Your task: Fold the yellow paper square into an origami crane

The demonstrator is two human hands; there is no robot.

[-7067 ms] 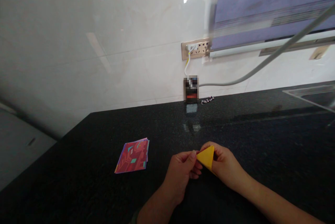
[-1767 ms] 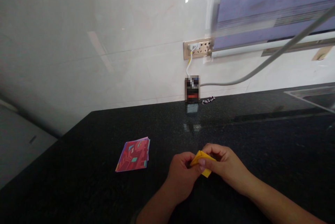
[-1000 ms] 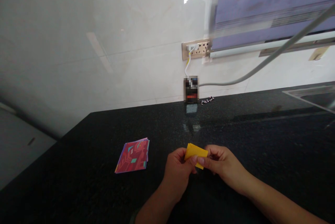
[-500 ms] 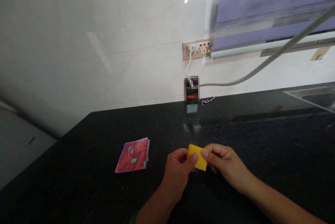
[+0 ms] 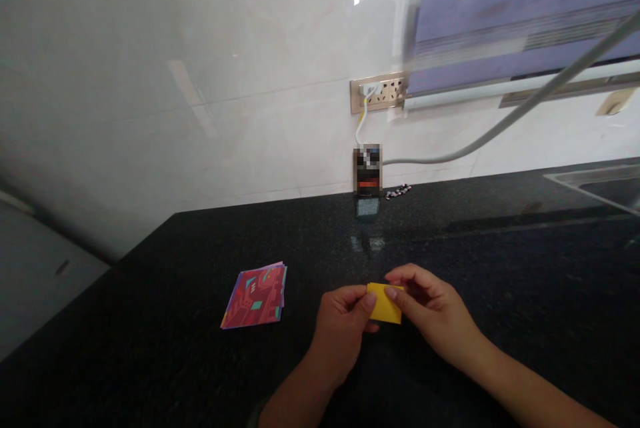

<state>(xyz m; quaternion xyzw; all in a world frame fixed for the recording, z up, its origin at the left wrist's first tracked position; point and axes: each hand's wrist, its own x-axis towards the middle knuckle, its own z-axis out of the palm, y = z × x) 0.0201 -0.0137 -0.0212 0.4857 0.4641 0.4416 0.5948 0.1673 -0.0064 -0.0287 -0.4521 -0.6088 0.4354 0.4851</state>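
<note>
A small folded piece of yellow paper (image 5: 386, 306) is held just above the dark countertop. My left hand (image 5: 343, 321) pinches its left side, thumb on top and fingers underneath. From the other side, my right hand (image 5: 437, 308) rests its thumb on the paper's upper right part, with the index finger raised behind the top edge. Whether the right fingers press on its underside is hidden. To the left lies a stack of patterned paper sheets (image 5: 255, 298), red and purple on top, apart from both hands.
On the black speckled counter (image 5: 190, 261), a phone-like device (image 5: 368, 175) leans against the wall, with a grey cable (image 5: 495, 135) running right. A beaded strap (image 5: 399, 192) lies beside it. A wall socket (image 5: 377, 93) holds a white plug. A clear tray-like edge (image 5: 590, 191) shows far right.
The yellow paper has turned slightly and shifted a little right. My right hand's index finger has lifted off behind the paper, and its fingers have spread more. The left hand keeps its pinch.
</note>
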